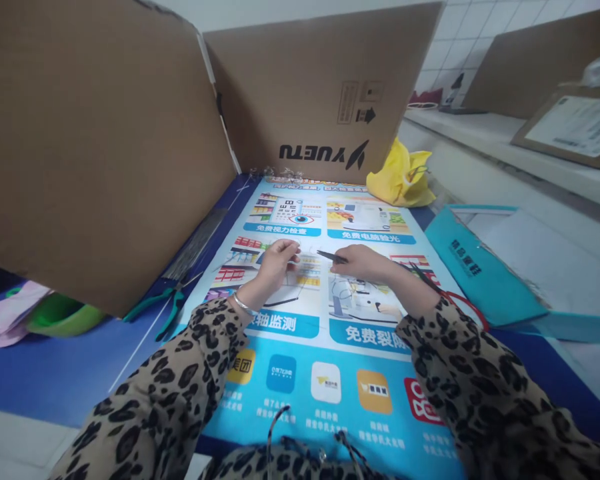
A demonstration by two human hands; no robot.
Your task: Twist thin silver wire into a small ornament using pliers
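Observation:
Over the printed poster sheet [290, 347], both hands work close together. My left hand [276, 267], with a silver bangle at the wrist, is closed in a pinch; what it holds is too fine to make out. In my right hand [363, 262] are slim black tweezers [333, 256], their tips turned left toward my left fingers. A tiny pale curl [313, 251] shows on the sheet by the tips. Beside my right forearm lie red-handled scissors [467, 303], partly hidden by the arm.
Teal-handled pliers [167, 307] and a bundle of thin wires [196, 243] lie to the left. Cardboard panels [310, 100] stand behind and left. A yellow bag [403, 177] sits at the back right, a teal box [485, 267] at right, small clear pieces [287, 173] at the back.

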